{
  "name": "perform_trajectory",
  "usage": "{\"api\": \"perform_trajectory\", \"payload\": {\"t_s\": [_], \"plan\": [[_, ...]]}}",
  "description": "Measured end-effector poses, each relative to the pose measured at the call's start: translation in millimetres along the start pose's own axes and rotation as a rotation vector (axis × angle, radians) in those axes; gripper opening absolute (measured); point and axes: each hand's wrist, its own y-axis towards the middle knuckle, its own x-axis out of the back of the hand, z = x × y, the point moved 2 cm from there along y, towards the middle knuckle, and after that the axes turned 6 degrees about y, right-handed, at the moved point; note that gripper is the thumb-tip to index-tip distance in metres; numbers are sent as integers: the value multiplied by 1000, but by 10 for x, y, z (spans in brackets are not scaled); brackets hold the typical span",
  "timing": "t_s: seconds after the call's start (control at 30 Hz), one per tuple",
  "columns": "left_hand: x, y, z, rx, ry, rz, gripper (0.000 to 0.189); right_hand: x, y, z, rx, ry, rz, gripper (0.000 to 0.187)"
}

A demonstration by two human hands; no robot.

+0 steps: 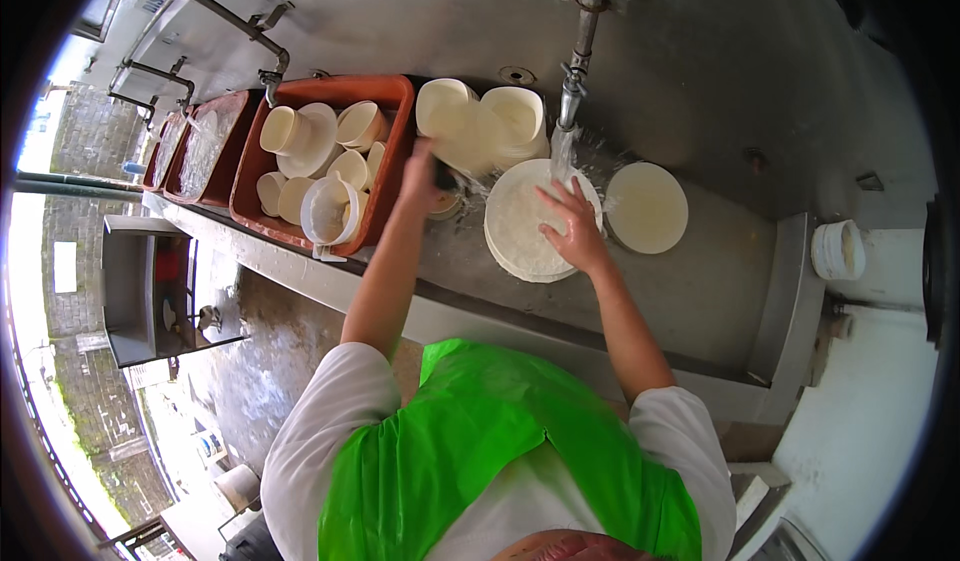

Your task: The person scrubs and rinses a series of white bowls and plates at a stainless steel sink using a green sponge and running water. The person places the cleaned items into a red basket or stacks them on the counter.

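Note:
Water runs from the tap (571, 99) onto a stack of round cream plates (525, 223) in the metal sink. My right hand (576, 223) rests on the top plate with its fingers spread, close to the stream. My left hand (421, 180) is motion-blurred near the right rim of the orange plastic tub (409, 103). A small dark object (444, 177) shows beside it; what it is and whether I grip it is unclear. Beyond that hand stand stacks of squarish cream bowls (517, 114), partly blurred. A separate round plate (646, 208) lies to the right of the stack.
The orange tub holds several bowls, a plate and a white plastic pitcher (324, 212). Farther left, a water-filled tub (206, 148) stands under another tap. The sink's raised front ledge (480, 332) runs before me. A white bucket (838, 250) sits beyond its right end.

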Motion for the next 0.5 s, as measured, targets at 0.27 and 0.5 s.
{"api": "perform_trajectory", "payload": {"t_s": [0.27, 0.5], "plan": [[-515, 182, -191, -414, 939, 90, 25, -104, 145, -209, -43, 331, -74, 51], [-944, 534, 120, -912, 1827, 388, 26, 10, 214, -127, -61, 461, -14, 45]]}}
